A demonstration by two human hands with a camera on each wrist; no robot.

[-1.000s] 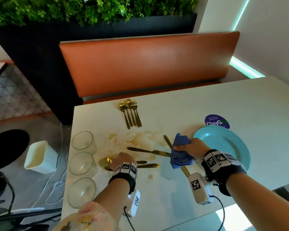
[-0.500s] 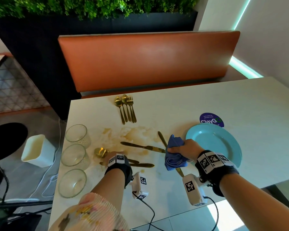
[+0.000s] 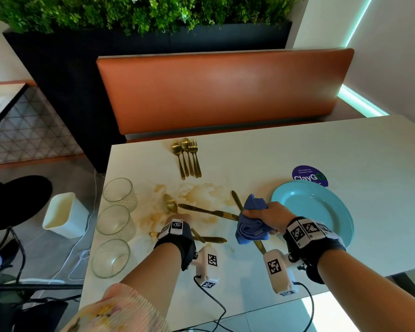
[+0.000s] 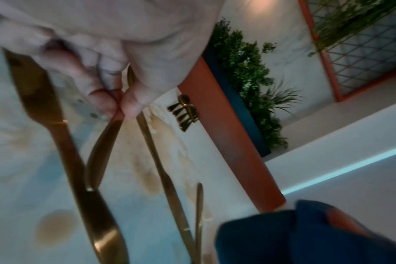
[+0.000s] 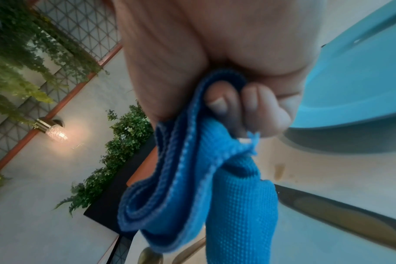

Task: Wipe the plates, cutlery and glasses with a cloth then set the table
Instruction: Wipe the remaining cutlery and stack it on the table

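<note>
White and stained brown, the table [image 3: 297, 144] carries a teal plate [image 3: 321, 212] beside the right hand [image 3: 267, 215], which clutches a blue cloth [image 3: 249, 230]. Left hand [image 4: 115, 85] pinches a gold spoon [image 3: 170, 202] by its handle.

We are in a restaurant: an orange booth bench [image 3: 223, 92] faces our desk [image 3: 297, 149], a plant wall [image 3: 139, 13] behind it, a "ClayGo" sticker [image 3: 309, 176] nearby.
</note>
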